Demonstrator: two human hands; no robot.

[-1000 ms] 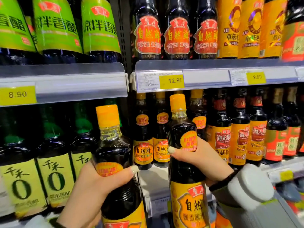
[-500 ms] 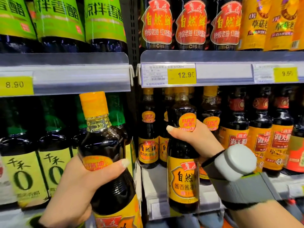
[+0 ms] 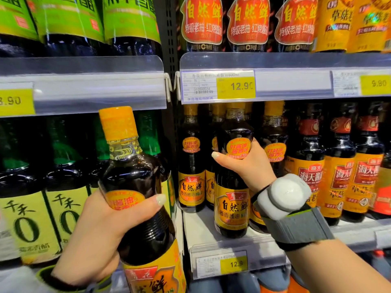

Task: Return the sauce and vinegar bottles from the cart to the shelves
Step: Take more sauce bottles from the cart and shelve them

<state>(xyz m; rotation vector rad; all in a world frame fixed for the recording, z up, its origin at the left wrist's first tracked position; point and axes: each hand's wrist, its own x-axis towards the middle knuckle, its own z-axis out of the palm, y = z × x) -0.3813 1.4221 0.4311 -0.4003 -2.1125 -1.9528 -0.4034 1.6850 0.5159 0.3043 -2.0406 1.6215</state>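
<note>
Gripping two bottles, one apiece: left hand [image 3: 99, 233] wraps the near bottle [image 3: 135, 182], base cut off; right hand [image 3: 252, 169] wraps the far bottle [image 3: 232, 204], fingers hidden behind.

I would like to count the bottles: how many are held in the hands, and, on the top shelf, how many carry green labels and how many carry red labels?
Held bottles: 2
Green-label bottles: 3
Red-label bottles: 3
Total: 8
</note>
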